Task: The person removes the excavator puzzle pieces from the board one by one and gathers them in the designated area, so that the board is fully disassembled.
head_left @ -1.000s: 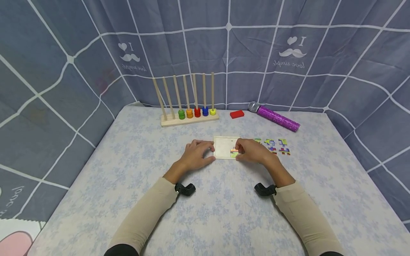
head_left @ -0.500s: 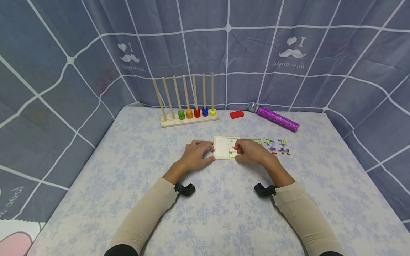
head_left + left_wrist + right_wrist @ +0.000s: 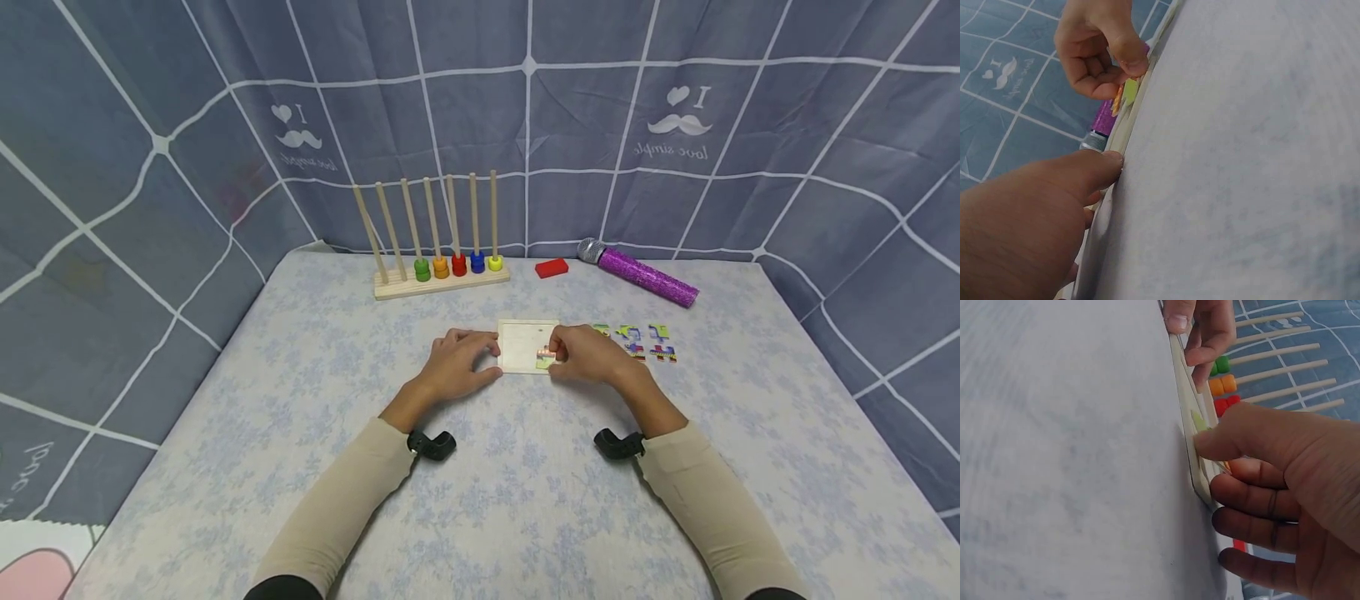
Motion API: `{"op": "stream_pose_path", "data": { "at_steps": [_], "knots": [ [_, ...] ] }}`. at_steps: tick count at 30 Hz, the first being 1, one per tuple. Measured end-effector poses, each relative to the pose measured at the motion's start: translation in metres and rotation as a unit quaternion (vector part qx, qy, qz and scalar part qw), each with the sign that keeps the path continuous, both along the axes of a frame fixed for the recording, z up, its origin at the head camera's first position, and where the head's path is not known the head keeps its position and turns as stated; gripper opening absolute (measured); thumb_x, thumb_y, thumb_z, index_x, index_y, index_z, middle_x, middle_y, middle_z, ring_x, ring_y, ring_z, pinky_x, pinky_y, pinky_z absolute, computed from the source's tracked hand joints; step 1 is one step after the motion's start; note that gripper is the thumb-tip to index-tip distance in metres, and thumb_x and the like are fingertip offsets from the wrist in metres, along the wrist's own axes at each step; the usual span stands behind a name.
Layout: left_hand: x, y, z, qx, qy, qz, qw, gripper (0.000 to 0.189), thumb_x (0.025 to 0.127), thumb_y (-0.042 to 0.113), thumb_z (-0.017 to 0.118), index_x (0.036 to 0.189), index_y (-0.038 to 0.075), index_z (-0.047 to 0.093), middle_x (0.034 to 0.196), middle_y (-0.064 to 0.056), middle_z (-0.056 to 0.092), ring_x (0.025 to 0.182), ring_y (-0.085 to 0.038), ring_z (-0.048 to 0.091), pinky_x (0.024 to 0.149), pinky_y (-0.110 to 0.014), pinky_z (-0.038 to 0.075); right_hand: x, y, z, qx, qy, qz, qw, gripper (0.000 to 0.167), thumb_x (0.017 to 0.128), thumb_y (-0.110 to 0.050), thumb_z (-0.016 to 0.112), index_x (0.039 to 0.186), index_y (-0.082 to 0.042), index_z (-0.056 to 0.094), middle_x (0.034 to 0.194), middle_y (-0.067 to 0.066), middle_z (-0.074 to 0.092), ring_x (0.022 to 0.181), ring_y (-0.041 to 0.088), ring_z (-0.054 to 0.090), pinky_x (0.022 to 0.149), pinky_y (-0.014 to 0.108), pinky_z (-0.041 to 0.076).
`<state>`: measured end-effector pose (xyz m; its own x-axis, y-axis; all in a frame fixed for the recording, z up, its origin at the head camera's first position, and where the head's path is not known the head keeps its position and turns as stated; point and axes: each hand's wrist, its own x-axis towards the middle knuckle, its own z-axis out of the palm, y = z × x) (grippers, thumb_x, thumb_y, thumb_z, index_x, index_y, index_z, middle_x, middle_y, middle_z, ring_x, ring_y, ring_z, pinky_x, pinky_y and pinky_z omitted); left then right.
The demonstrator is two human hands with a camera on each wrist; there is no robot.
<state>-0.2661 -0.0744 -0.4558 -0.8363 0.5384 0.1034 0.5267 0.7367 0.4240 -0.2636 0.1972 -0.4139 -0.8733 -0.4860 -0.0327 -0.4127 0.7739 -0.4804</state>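
Observation:
A small pale wooden puzzle tray [image 3: 517, 348] lies on the table between both hands. My left hand [image 3: 457, 367] holds the tray by its left side, thumb at the near corner and fingertips at the far one. At the tray's right end my right hand [image 3: 592, 357] pinches a green and orange jigsaw piece [image 3: 543, 360], partly hidden by the fingers. The left wrist view shows this puzzle piece [image 3: 1129, 92] tilted between thumb and fingers, over the tray rim [image 3: 1124, 128]. In the right wrist view, the thumb covers much of it.
Several loose jigsaw pieces [image 3: 663, 352] lie right of the right hand, some partly behind it. Farther back stand a wooden peg rack [image 3: 442, 285] with coloured beads, a red block [image 3: 552, 267] and a glittery purple microphone [image 3: 645, 276]. A grey-blue curtain [image 3: 480, 125] hangs behind.
The hands and tray hold nearly the same places. The puzzle piece shifts only slightly under the right fingers; the head view has drifted a little.

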Motion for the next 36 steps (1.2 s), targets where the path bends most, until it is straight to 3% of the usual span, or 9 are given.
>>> {"op": "stream_pose_path", "data": {
  "at_steps": [6,10,17,24,32,36],
  "knots": [
    [-0.001,-0.001,0.001,-0.008,-0.004,0.000,1.0000,0.027,0.098,0.046,0.065,0.116,0.027,0.060,0.153,0.007,0.047,0.132,-0.029,0.040,0.099,-0.053,0.031,-0.004,0.015,0.006,-0.049,0.002,-0.018,0.9986,0.026,0.085,-0.011,0.077,0.106,-0.002,0.064,0.090,0.005,0.065,0.083,0.021,0.059,0.074,0.039,0.047],
    [-0.005,-0.001,0.002,-0.012,0.004,0.003,0.9999,0.025,0.098,0.046,0.065,0.115,0.028,0.060,0.153,0.008,0.047,0.132,-0.028,0.040,0.099,-0.052,0.031,-0.001,0.041,0.011,-0.065,0.012,-0.033,0.9973,0.026,0.090,-0.012,0.074,0.112,-0.001,0.064,0.096,0.008,0.066,0.088,0.025,0.060,0.074,0.040,0.048],
    [-0.005,-0.001,0.003,-0.002,-0.002,-0.006,1.0000,0.025,0.097,0.045,0.066,0.114,0.027,0.060,0.153,0.006,0.048,0.132,-0.030,0.040,0.099,-0.054,0.030,0.024,0.110,0.011,-0.045,0.019,-0.081,0.9955,0.024,0.093,-0.010,0.071,0.113,0.001,0.063,0.096,0.008,0.064,0.092,0.028,0.060,0.077,0.044,0.048],
    [-0.004,0.000,-0.001,-0.002,0.004,-0.002,1.0000,0.024,0.098,0.045,0.065,0.114,0.028,0.060,0.153,0.007,0.047,0.131,-0.029,0.040,0.099,-0.053,0.031,0.049,0.161,0.000,-0.019,-0.008,-0.110,0.9938,0.025,0.091,-0.010,0.075,0.109,0.001,0.062,0.097,0.008,0.064,0.094,0.028,0.060,0.080,0.046,0.047],
    [-0.004,0.001,0.000,-0.004,-0.006,0.001,1.0000,0.025,0.098,0.046,0.065,0.115,0.028,0.060,0.153,0.008,0.047,0.133,-0.029,0.039,0.099,-0.053,0.031,0.054,0.171,-0.005,-0.016,0.000,-0.094,0.9954,0.023,0.086,-0.007,0.080,0.102,0.000,0.064,0.092,0.005,0.062,0.087,0.022,0.056,0.075,0.036,0.046],
    [-0.004,0.000,-0.002,-0.008,-0.008,0.003,0.9999,0.025,0.097,0.046,0.065,0.114,0.028,0.059,0.153,0.009,0.046,0.134,-0.028,0.039,0.098,-0.053,0.030,0.053,0.169,-0.009,-0.017,-0.011,-0.094,0.9954,0.023,0.085,-0.008,0.081,0.100,0.001,0.066,0.092,0.006,0.061,0.086,0.023,0.055,0.075,0.038,0.046]
  ]
}}
